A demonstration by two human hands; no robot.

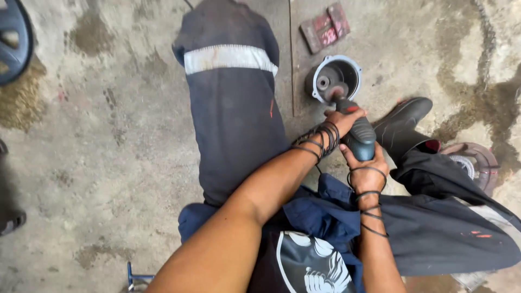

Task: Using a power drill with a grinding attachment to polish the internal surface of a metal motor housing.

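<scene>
Grey concrete floor [108, 135], stained and damp, lies under a seated person in dark overalls. Both hands hold a dark power tool [355, 130] that points down into a round metal housing [337, 76] standing on the floor between the legs. The left hand [339, 122] has its grip closed around the tool's upper body, just behind the head; the right hand [368, 172] is wrapped tight around the rear handle. Black cord [320, 142] coils around both wrists. A black boot [404, 116] sits just beside the housing, and a reddish block [324, 28] lies beyond it.
</scene>
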